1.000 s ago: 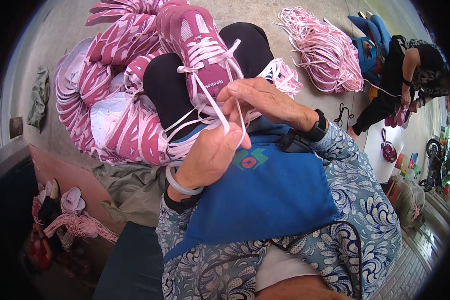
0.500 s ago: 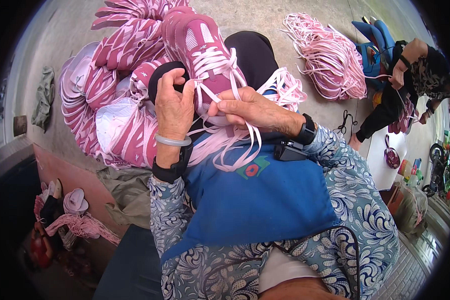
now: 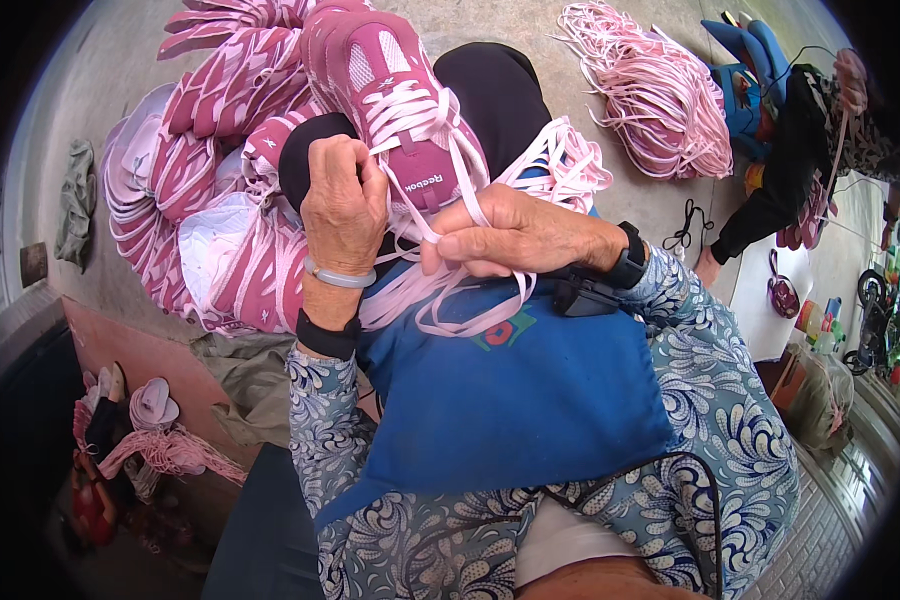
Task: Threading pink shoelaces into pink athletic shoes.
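Observation:
A pink and maroon shoe upper lies over my lap, its white-pink shoelace threaded across the front of the tongue. My left hand is closed beside the upper's left edge, thumb and finger pinched on the lace. Below the tongue, my right hand pinches another stretch of the same lace, with a loop passing over its fingers. Loose pink laces hang beneath my hands onto the blue apron. Palm and fingertips of the left hand are mostly hidden.
Stacked pink uppers curve around my left side. A bundle of laces rests by my right knee, and a larger pink heap lies on the floor. At the right, another person's hand pulls up a lace.
My left hand has gone from spread fingers to a closed pinch at the lace. My right hand has shifted slightly down and right. The co-worker's hand has risen with a lace.

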`<state>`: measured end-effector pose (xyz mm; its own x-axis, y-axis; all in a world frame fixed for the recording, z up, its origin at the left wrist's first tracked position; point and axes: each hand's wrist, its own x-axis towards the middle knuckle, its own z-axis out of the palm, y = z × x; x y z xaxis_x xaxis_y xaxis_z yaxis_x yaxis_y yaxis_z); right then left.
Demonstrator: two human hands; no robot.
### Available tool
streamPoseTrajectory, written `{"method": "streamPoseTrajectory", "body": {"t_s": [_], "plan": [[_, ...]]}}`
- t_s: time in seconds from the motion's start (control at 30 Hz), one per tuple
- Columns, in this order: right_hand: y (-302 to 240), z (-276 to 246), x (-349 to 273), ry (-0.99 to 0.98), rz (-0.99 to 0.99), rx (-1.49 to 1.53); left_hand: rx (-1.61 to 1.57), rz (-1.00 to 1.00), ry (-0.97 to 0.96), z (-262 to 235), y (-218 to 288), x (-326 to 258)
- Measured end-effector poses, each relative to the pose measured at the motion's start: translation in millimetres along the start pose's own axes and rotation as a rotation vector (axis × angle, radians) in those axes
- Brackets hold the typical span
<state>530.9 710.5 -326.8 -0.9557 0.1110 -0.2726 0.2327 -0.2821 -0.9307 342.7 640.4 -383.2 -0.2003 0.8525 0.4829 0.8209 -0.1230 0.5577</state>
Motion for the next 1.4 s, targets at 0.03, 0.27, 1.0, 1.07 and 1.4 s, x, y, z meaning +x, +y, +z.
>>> {"method": "streamPoseTrajectory", "body": {"t_s": [0.03,0.27,1.0,1.07,1.4], "plan": [[-3.2,1.2,-3.8,-0.038,-0.017,-0.059,0.013,-0.005,-0.007,0.6,-1.8,-2.4],[-5.8,18.2,0.7,-0.121,-0.329,-0.352,-0.294,-0.289,-0.045,-6.7,3.0,-5.0],[3.7,24.7,5.2,-0.220,-0.222,-0.877,-1.201,-0.841,-0.229,-58.5,51.0,-47.3],[4.1,4.7,-4.2,0.155,-0.313,-0.857,-1.314,-0.828,-0.286,-62.5,56.8,-47.4],[25.9,-20.9,11.0,0.722,-0.464,-0.985,-1.289,-0.634,-0.676,-83.0,88.3,-34.8]]}}
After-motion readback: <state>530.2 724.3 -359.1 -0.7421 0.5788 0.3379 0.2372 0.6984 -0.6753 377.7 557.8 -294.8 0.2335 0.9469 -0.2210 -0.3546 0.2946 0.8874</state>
